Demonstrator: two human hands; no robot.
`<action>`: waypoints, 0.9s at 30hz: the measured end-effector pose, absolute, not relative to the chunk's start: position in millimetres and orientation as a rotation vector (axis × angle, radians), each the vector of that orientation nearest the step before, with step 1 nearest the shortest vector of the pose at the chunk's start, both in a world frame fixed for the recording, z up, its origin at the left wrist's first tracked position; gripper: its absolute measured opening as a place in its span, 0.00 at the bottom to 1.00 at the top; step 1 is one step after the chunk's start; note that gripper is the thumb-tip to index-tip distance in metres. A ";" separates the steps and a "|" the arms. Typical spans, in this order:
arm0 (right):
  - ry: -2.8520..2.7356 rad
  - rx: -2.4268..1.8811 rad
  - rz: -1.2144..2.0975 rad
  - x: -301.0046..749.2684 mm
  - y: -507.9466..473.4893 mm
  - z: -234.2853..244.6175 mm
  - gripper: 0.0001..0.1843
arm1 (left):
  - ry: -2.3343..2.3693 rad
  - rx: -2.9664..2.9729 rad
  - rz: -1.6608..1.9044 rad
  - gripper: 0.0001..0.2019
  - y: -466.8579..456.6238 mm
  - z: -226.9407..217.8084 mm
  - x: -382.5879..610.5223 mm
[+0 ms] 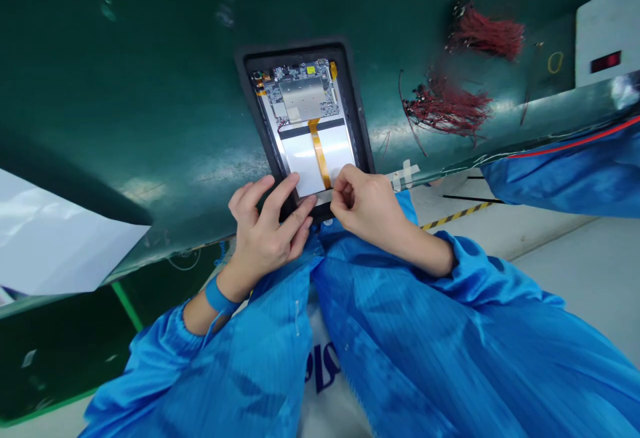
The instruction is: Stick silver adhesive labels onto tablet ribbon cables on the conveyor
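An opened tablet [305, 118] lies back side up in a black tray [356, 111] on the green bench. Its circuit board [300, 91] sits at the far end, and an orange flat cable [319, 151] runs down over a white panel. My left hand [267, 225] rests on the tray's near edge, with fingers spread over the tablet's near left corner. My right hand [365, 201] is curled at the near right corner, its fingertips pinched by the lower end of the orange cable. Whether it grips anything I cannot tell.
Two bundles of red wires [450, 105] [487, 33] lie on the bench to the right. A white device with a red display [605, 45] stands far right. White sheets [55, 238] lie at the left edge. Another person's blue sleeve [565, 171] reaches in from the right.
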State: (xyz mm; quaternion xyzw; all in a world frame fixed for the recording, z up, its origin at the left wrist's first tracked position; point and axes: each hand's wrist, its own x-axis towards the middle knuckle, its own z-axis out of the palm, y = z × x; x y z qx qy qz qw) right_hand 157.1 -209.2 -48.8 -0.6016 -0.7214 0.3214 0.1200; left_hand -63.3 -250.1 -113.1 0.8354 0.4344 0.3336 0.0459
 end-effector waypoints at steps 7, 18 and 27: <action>-2.225 -1.869 0.910 152.3 -203.2 -45.9 0.03 | 1.337 2.539 0.995 0.27 -250.8 -115.6 -64.9; -2.251 -1.871 0.865 152.6 -202.0 -52.2 0.04 | 1.330 2.546 1.023 0.25 -248.9 -113.7 -63.3; -2.352 -1.675 0.740 175.6 -206.6 -50.9 0.10 | 1.411 2.549 0.895 0.28 -254.5 -110.8 -64.3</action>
